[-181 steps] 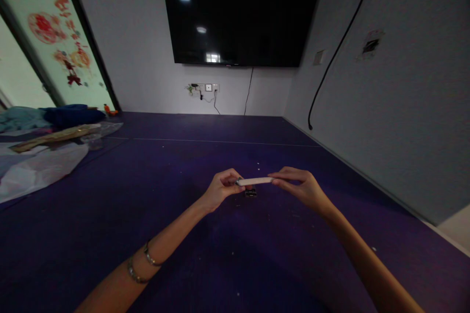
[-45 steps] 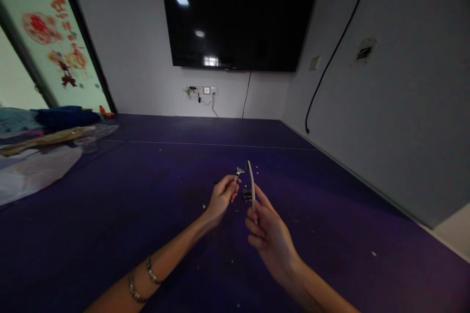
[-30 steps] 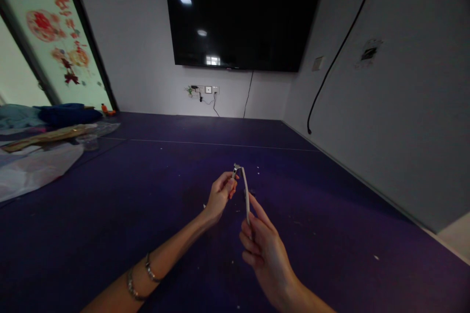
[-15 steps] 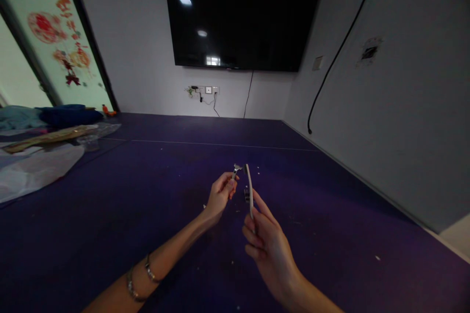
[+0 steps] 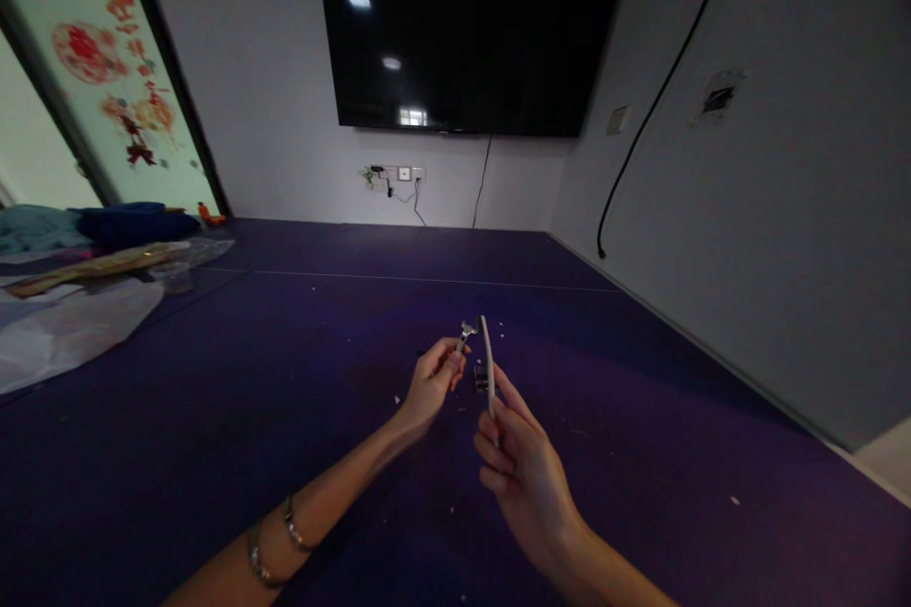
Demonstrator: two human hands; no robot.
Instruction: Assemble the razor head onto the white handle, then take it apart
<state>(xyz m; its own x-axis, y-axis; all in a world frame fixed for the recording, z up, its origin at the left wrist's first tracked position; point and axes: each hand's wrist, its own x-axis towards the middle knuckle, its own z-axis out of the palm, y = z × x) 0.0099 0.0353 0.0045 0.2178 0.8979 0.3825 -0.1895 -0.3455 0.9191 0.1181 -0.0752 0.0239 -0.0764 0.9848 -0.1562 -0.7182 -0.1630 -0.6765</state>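
Observation:
My left hand (image 5: 432, 381) is closed round the handle of a small silver razor (image 5: 466, 333), its T-shaped head pointing up and to the right. In my right hand (image 5: 523, 455) a pale toothbrush (image 5: 488, 351) stands nearly upright, pinched between thumb and fingers. The toothbrush's dark bristle end is level with the razor head and very close to it; whether they touch I cannot tell. Just behind the toothbrush handle a small dark object (image 5: 481, 379) shows, partly hidden.
White specks (image 5: 502, 336) are scattered over the purple surface (image 5: 320, 455). At the left lie clear plastic wrapping (image 5: 78, 327) and dark blue cloth (image 5: 139, 222). A large television (image 5: 476, 28) hangs on the far wall, with sockets (image 5: 404, 174) below. A black cable (image 5: 651, 104) hangs down the right wall.
Both hands have shifted slightly right. The razor head has come closer to the toothbrush's bristle end. Both grips stay the same.

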